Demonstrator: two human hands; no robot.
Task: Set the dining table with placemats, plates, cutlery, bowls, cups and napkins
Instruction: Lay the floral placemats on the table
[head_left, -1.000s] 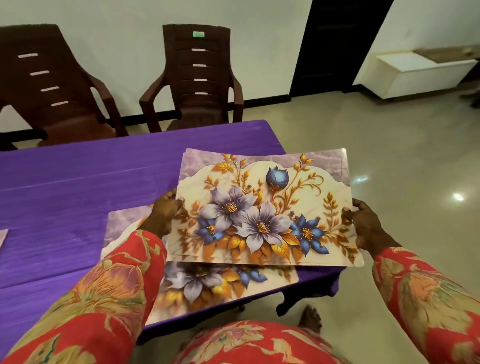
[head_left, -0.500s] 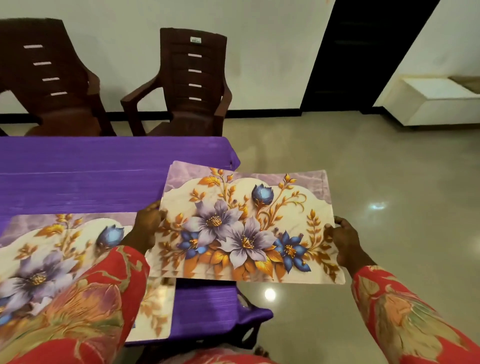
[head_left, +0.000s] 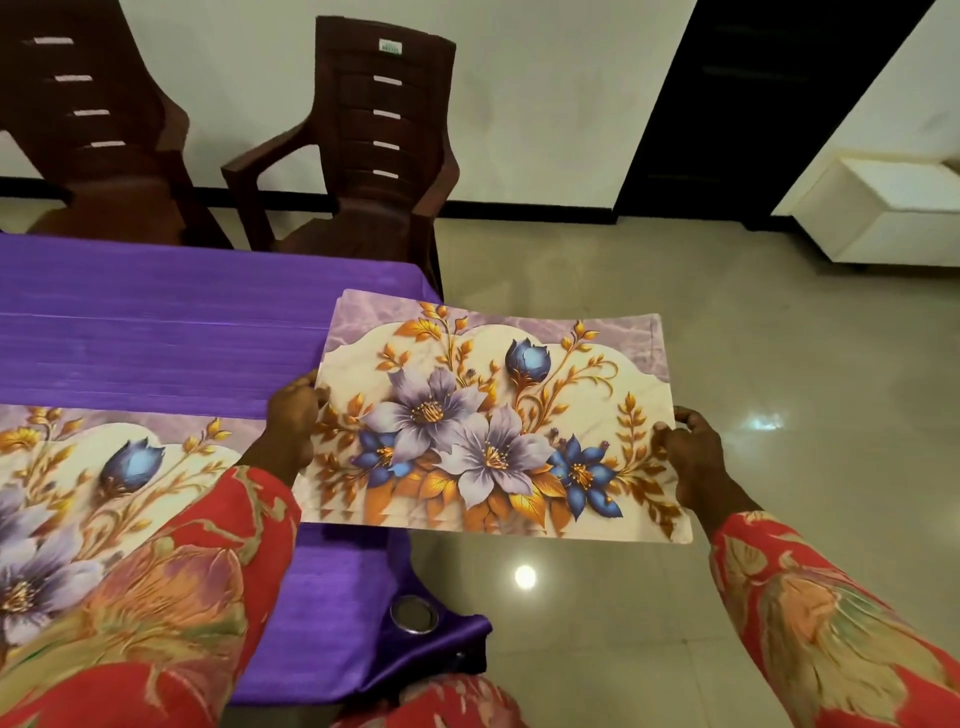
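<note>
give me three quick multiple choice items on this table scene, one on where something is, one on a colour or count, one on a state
1. Where is the held placemat?
A. over the table's right end, partly above the floor
B. on a chair seat
C. flat at the table's middle

2. What colour is the tablecloth?
A. green
B. purple
C. white

3. How is the held placemat gripped?
A. by one hand only
B. by neither hand
C. by both hands at its side edges

Answers: 1 A, its right half overhangs the floor; 2 B, the cloth is plainly purple; 3 C, the left hand and right hand each pinch an edge.
</note>
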